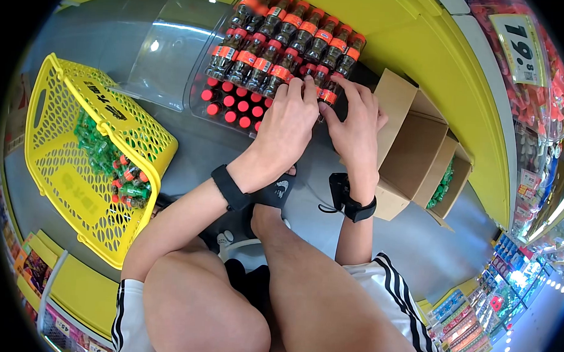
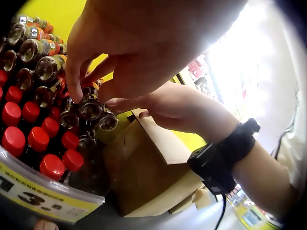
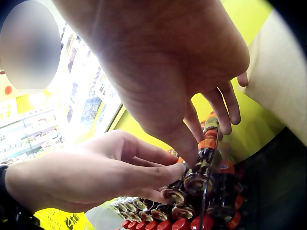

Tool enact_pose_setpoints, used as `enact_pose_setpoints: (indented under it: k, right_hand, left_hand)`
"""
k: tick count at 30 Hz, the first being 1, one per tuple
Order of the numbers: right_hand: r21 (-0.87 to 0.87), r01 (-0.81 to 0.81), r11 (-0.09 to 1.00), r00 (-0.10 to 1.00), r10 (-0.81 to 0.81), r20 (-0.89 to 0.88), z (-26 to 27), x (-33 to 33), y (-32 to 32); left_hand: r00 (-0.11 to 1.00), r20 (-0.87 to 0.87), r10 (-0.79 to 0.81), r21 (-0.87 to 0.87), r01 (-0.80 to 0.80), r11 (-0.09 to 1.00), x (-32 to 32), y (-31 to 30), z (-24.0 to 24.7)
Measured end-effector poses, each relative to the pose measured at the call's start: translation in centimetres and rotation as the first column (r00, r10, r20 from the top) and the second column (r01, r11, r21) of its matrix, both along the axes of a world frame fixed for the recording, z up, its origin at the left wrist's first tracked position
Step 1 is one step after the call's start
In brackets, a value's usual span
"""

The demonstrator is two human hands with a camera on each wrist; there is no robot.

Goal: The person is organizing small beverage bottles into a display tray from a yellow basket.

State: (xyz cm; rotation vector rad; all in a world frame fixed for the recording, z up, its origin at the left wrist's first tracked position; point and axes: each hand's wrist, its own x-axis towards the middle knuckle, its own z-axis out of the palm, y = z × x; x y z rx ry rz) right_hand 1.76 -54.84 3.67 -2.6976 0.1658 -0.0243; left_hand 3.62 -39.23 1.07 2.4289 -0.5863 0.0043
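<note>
Small cola-like bottles (image 1: 261, 68) with dark contents, orange labels and red caps lie in stacked rows in a clear bin. Below them, more bottles stand upright, showing their red caps (image 1: 231, 116). At the right end of the lying rows, my left hand (image 1: 288, 116) pinches one bottle (image 2: 90, 108) between thumb and fingers. Close beside it, my right hand (image 1: 357, 122) grips the outermost bottle (image 3: 199, 177) by its sides, thumb nearest me. The bottle bases face me in both wrist views.
A yellow basket (image 1: 160, 147) with green-wrapped and red-capped items stands at left. On the right is an open cardboard box (image 1: 395, 112) with green packets inside. A price tag (image 2: 43, 199) fronts the bin. Yellow shelving (image 1: 450, 76) rises behind.
</note>
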Motion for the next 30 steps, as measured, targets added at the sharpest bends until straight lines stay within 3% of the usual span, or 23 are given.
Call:
enact_pose_setpoints:
  k: [22,27,30]
  right_hand:
    - [-0.018,0.01,1.0,1.0,-0.01,0.007,0.6,-0.2,0.1]
    - [-0.033,0.018,0.999,1.0,-0.018,0.0,0.9,-0.1,0.3]
    - [-0.03,0.009,0.999,1.0,-0.009,0.005,1.1,0.0,0.7]
  left_hand:
    - [0.994,-0.094,0.063,-0.101,-0.073,0.992,0.7,-0.4,0.0]
    - [0.998,0.053,0.017,-0.077,-0.013,0.997,0.5,0.2,0.0]
    - [1.0,0.008,0.022,-0.09,-0.022,0.996,0.0,0.4,0.4]
